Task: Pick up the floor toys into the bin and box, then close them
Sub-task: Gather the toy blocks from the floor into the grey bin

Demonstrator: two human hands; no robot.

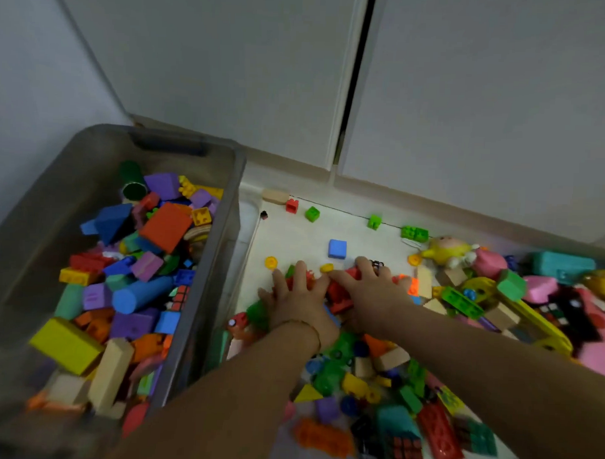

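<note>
A grey translucent bin (233, 206) stands on the left, filled with several coloured foam, wooden and plastic blocks. On the white floor to its right lies a heap of toys. My left hand (297, 303) and my right hand (367, 290) lie side by side on a cluster of red plastic bricks (340, 294) in that heap. Their fingers curl over the bricks, and the hands hide most of the cluster. A blue foam cube (337, 248) sits just beyond my fingertips.
Small red and green bricks (312, 214) are scattered along the white cabinet doors (470, 98) at the back. Plush toys (448, 250), a teal block and pink toys crowd the right. More bricks and a puzzle cube (406, 452) lie under my forearms.
</note>
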